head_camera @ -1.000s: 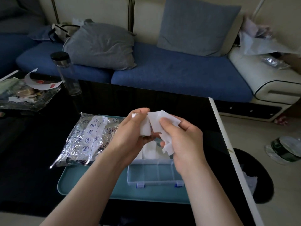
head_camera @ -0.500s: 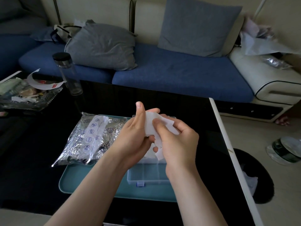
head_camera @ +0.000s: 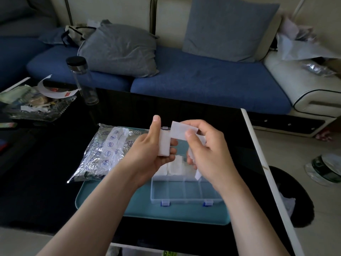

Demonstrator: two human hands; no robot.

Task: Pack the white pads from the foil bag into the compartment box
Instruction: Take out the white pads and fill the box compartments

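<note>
**Friend:** What have your hands got right now?

**Me:** My left hand [head_camera: 153, 150] grips a small stack of white pads [head_camera: 164, 145], with my fingers curled round it and my thumb pointing up. My right hand [head_camera: 206, 154] pinches a single pad [head_camera: 181, 130] between thumb and fingers, and its edge touches the top of the stack. Both hands hover just above the compartment box [head_camera: 184, 193].

**Friend:** And the box itself?

**Me:** It lies open on a teal tray [head_camera: 114, 202] with its blue clasps toward me. A few loose pads [head_camera: 175, 166] lie in the compartments on its far side, under my hands.

**Friend:** Where's the bag?

**Me:** The foil bag [head_camera: 107, 152] lies flat just left of the box. It sits partly on the tray and partly on the black table [head_camera: 46, 182]. I can't tell whether the bag touches the box, because my left wrist covers that spot.
</note>
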